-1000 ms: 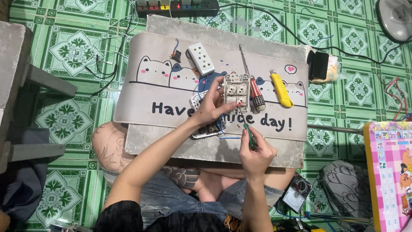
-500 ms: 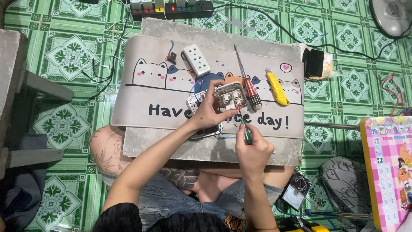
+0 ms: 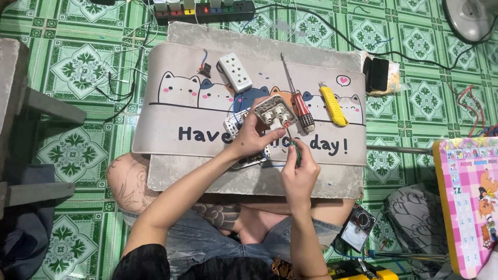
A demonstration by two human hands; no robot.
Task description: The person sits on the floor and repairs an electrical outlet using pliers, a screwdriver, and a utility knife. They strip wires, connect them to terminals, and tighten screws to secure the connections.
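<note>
The white socket box (image 3: 275, 115) sat tilted up off the mat (image 3: 171, 135), held in the left hand (image 3: 252, 139), whose grip was closed round its near edge with the open back turned toward the person. Half a second earlier the box had been held lower and flatter over the mat; a second earlier it had rested nearly level under the fingers. It had been lifted and turned, so its inner terminals now faced the tool.

The right hand (image 3: 300, 171) was closed on a green-handled screwdriver (image 3: 295, 150), just beside the left grip, its tip pointing up toward the underside of the box; whether the tip touched a screw could not be told. The hand had crept closer to the box over the last second.

Beneath the left grip lay a grey faceplate (image 3: 250, 161) with blue wire. Just beyond the box lay a red-handled screwdriver (image 3: 296, 101) and, farther right, a yellow utility knife (image 3: 333, 106). A white outlet block (image 3: 234, 72) lay well beyond the grip on the mat. The mat covered a low stone slab serving as bench (image 3: 259, 181) on the green tiled floor (image 3: 72, 67), with a power strip (image 3: 205, 10) at the far edge.
</note>
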